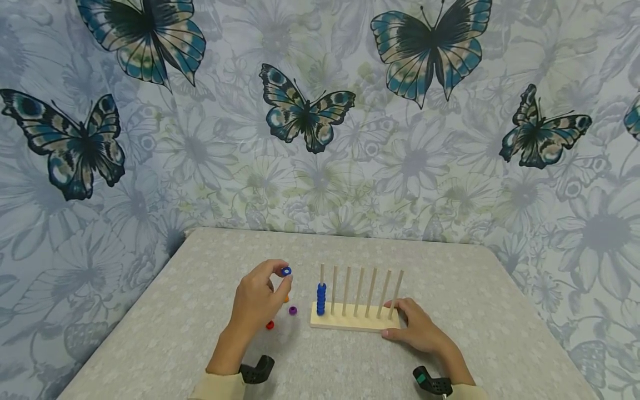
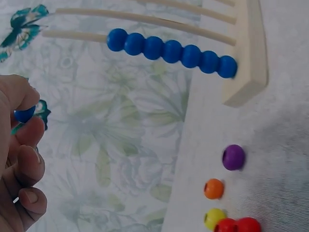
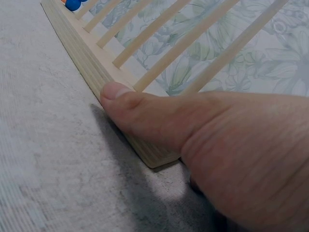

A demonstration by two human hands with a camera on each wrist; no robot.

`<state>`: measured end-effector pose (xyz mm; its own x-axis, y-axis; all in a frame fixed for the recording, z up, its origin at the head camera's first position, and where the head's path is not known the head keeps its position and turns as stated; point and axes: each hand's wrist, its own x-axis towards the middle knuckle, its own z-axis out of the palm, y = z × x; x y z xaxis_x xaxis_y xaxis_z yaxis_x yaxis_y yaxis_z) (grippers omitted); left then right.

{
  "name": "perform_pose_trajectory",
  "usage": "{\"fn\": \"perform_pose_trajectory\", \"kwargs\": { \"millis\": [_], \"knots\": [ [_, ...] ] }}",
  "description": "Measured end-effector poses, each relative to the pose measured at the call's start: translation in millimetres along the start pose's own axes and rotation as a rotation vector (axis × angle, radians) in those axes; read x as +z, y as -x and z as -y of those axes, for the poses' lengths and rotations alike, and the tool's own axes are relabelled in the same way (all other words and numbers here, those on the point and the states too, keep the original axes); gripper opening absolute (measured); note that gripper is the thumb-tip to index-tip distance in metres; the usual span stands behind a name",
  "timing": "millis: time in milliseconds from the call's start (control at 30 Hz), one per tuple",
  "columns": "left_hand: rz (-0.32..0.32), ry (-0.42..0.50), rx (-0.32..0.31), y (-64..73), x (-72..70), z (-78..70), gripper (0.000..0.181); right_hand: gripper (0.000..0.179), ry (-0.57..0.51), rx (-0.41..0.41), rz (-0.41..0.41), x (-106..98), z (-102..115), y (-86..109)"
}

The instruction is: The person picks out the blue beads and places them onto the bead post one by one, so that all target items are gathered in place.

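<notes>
My left hand (image 1: 260, 294) pinches a blue bead (image 1: 286, 271) between thumb and index finger, raised to the left of a wooden peg stand (image 1: 355, 322). In the left wrist view, the same bead (image 2: 25, 115) is partly covered by the fingertips. Several blue beads (image 1: 321, 300) are stacked on the stand's leftmost peg, whose upper part is bare; the other pegs carry none. My right hand (image 1: 417, 328) grips the stand's right end, its thumb along the front edge of the base (image 3: 140, 147) and its fingers behind, mostly hidden in the right wrist view.
Loose beads lie on the table left of the stand: a purple one (image 2: 234, 157), an orange one (image 2: 213, 189), a yellow one (image 2: 215, 219) and red ones (image 2: 248, 225). A pale patterned cloth (image 1: 350, 372) covers the table. Behind it rises a butterfly-print wall (image 1: 320, 189).
</notes>
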<state>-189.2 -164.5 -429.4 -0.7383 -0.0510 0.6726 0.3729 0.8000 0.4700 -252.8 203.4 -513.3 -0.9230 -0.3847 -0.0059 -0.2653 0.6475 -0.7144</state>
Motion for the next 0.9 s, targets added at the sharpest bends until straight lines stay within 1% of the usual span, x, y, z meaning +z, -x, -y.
{"fn": "perform_pose_trajectory", "kwargs": {
  "millis": [167, 267, 467, 633, 900],
  "knots": [
    [-0.005, 0.037, 0.060, -11.0, -3.1, -9.4, 0.024, 0.060, 0.001, -0.007, -0.004, -1, 2, 0.7],
    [-0.004, 0.053, 0.098, -16.9, -2.5, -14.1, 0.024, 0.060, 0.003, -0.009, -0.003, -1, 2, 0.5],
    [-0.039, 0.042, 0.162, -25.6, 0.2, -22.8, 0.025, 0.060, -0.004, -0.006, 0.003, -1, 0, -0.9],
    [-0.044, 0.049, 0.176, -30.1, 2.7, -29.4, 0.025, 0.060, 0.005, -0.012, -0.003, -1, -2, -1.7],
    [-0.002, 0.056, 0.179, -32.7, 7.9, -35.5, 0.024, 0.059, -0.007, -0.013, 0.005, 0, 1, 0.2]
  ]
}}
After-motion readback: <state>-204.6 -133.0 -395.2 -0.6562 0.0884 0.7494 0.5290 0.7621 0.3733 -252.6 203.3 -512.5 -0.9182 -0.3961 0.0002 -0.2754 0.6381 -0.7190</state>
